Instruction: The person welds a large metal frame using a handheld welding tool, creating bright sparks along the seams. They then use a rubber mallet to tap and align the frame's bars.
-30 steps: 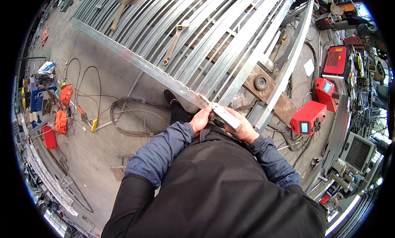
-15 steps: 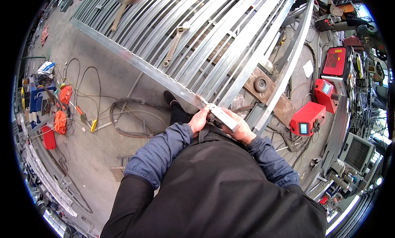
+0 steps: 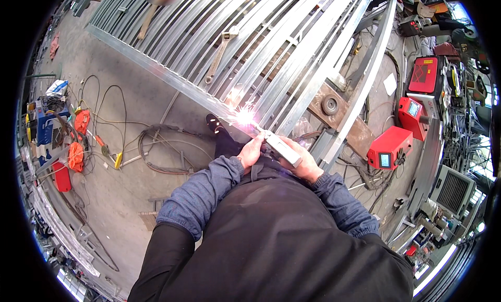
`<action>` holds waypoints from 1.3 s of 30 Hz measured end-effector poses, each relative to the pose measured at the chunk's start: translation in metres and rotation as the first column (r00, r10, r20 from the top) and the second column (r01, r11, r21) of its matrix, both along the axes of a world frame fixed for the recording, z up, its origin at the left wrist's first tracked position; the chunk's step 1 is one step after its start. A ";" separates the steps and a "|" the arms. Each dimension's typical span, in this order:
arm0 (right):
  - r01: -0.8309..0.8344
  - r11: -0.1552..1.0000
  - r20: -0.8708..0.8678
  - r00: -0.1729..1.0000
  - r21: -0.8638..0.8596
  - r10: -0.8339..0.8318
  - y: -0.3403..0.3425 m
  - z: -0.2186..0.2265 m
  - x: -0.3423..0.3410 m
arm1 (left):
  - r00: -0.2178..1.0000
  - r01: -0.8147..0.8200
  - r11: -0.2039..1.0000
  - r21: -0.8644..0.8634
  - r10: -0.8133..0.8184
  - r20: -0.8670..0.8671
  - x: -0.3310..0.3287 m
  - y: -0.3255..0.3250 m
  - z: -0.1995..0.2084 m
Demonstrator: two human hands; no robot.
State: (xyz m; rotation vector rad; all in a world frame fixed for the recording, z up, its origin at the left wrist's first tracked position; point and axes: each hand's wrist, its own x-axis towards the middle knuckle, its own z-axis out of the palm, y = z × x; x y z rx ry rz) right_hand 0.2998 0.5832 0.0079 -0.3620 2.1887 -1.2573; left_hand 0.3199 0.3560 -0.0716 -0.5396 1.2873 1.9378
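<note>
A grey-white handheld welding torch (image 3: pixel 283 151) is held in front of my waist, its nozzle pointing up and left. My right hand (image 3: pixel 308 168) wraps round its rear body. My left hand (image 3: pixel 250 154) has its fingers closed at the front of the torch, by the neck. Beyond the nozzle, a bright pink-white glare with flying sparks (image 3: pixel 245 116) covers the spot on the near rail (image 3: pixel 156 64) of a metal frame. Many parallel silvery bars (image 3: pixel 250 72) run away from that rail. The glare hides the joint itself.
On the bars lie an adjustable wrench (image 3: pixel 218 59) and a wooden-handled hammer (image 3: pixel 148 21). Red machines (image 3: pixel 391 147) with small screens stand at right, near a rusty plate (image 3: pixel 344 119) with a wheel. Cables and hoses (image 3: pixel 151 156) coil on the left floor, beside orange cloths (image 3: pixel 76 156).
A bright glare and sparks have appeared at the torch tip on the rail. My hands keep their grip, nearly in the same place; the view has shifted slightly.
</note>
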 end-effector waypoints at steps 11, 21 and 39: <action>0.005 1.000 0.007 1.000 0.007 -0.005 -0.003 0.005 0.000 | 0.999 0.036 0.999 -0.008 -0.036 0.014 0.002 -0.001 -0.002; 0.011 1.000 0.010 1.000 0.011 -0.011 -0.002 0.013 0.001 | 0.996 0.085 0.996 -0.038 -0.085 0.003 0.003 0.000 -0.006; 0.003 0.999 0.026 1.000 0.044 -0.004 0.006 0.006 0.005 | 0.999 0.046 0.997 0.055 -0.048 0.025 0.002 0.006 0.002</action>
